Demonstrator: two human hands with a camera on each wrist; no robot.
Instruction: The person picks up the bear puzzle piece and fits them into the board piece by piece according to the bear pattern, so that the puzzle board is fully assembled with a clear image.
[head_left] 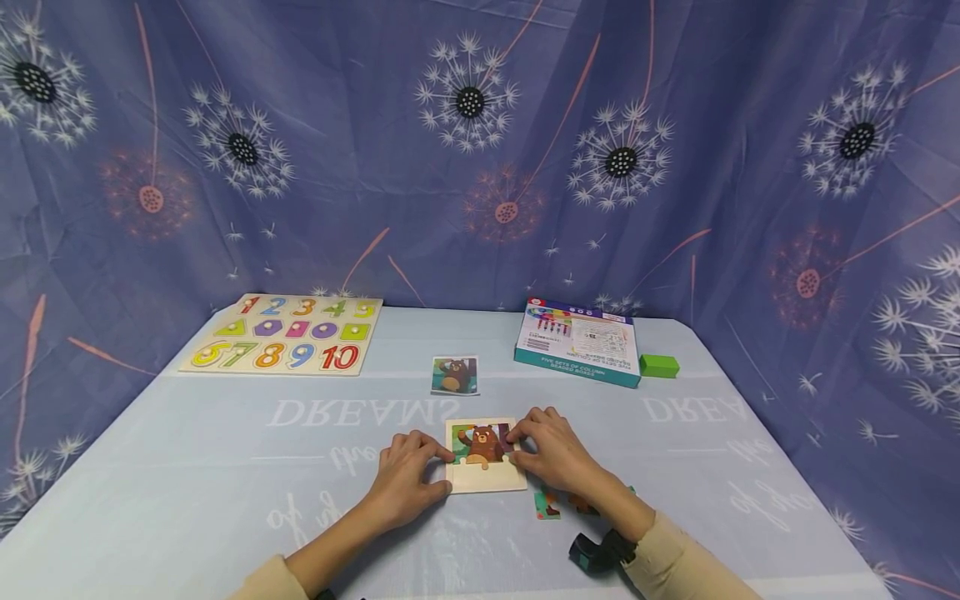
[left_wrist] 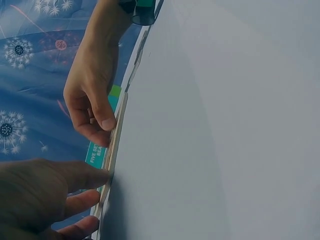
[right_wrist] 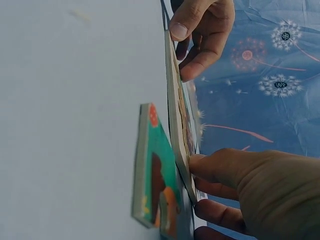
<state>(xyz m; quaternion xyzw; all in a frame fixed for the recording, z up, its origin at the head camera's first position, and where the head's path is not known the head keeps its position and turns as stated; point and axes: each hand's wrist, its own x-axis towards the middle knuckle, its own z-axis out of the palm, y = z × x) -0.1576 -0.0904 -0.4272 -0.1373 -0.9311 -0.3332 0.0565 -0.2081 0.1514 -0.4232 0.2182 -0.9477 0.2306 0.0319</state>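
Note:
A wooden puzzle board with a pale rim lies at the middle of the table. Its upper part bears a brown bear picture; bare wood shows below. My left hand touches the board's left edge, index fingertip higher, thumb by the lower corner. On the right side, my right hand rests its thumb and fingertips on the edge of the picture. Just below that hand lies a teal puzzle piece, also seen in the right wrist view. Another brown and orange piece is partly hidden by the right forearm.
Behind the board lies a small bear picture card. A number and shape board is at the back left. At the back right are a teal-edged box and a green block. A patterned curtain hangs behind the table.

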